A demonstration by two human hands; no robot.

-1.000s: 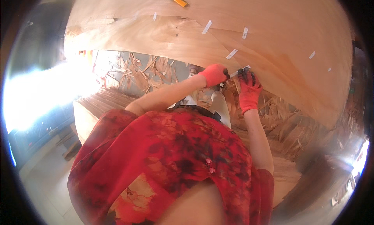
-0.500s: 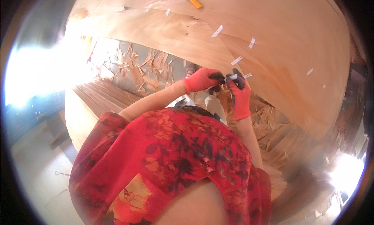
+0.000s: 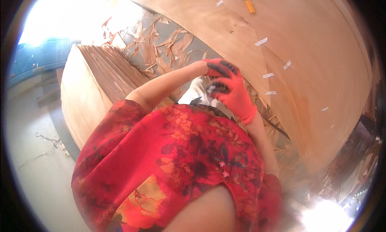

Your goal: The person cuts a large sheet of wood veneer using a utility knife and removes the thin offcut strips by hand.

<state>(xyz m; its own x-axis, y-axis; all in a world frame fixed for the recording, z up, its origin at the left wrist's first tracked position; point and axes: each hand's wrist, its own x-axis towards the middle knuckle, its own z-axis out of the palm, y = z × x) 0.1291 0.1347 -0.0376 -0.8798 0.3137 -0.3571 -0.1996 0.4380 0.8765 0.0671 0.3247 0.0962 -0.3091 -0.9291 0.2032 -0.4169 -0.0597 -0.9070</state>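
Both of my hands wear red-orange gloves with dark fingers and meet in front of my body. My left hand (image 3: pixel 220 67) is closed, its bent fingers resting against the top of my right hand (image 3: pixel 236 98). The right hand is curled shut around something small and whitish, too blurred to name; the overlapping gloves hide most of it. Just beyond them lies a broad sheet of thin wood veneer (image 3: pixel 305 35) with short white tape strips (image 3: pixel 268 75) stuck along its seams and cracks.
A green and yellow stick-like tool (image 3: pixel 248 2) lies on the far part of the sheet. To the left stands a thick stack of veneer (image 3: pixel 106 71). Torn veneer scraps (image 3: pixel 150 49) litter the floor. A thin cable (image 3: pixel 46 147) lies at the far left.
My hands have drawn closer to my body and now overlap; earlier they pinched a white strip near the sheet's edge. The view has swung, shifting the sheet rightward.
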